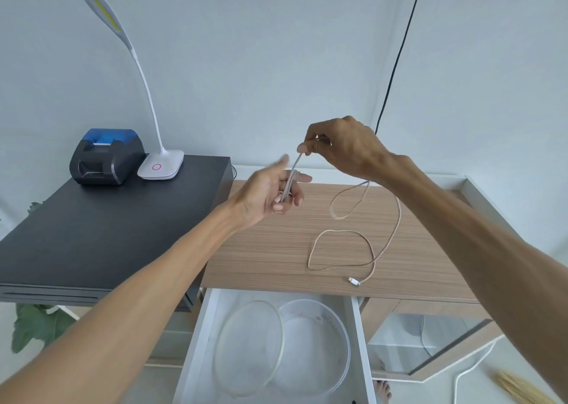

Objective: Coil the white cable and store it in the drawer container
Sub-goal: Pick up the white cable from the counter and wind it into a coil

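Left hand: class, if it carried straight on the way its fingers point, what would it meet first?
Probably the right hand. The left hand points up and right along the white cable stretched between them; depth is uncertain.

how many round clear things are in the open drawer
2: a clear lid on the left, leaning against a round clear container on the right. The drawer's near end is out of view.
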